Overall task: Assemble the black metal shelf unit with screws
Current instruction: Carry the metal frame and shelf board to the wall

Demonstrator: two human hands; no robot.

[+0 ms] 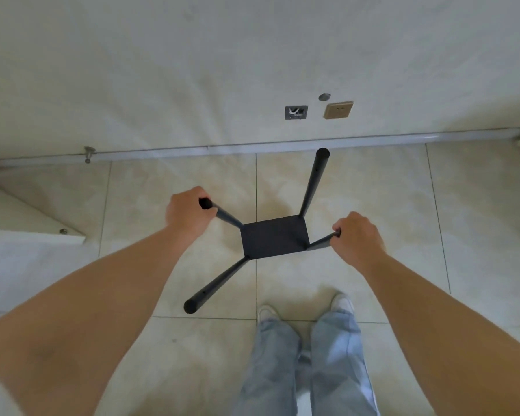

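You are standing over the shelf, its black panel down near the tiled floor, four poles rising toward you. Your left hand is gripping the far-left pole; your right hand is gripping the near-right pole.
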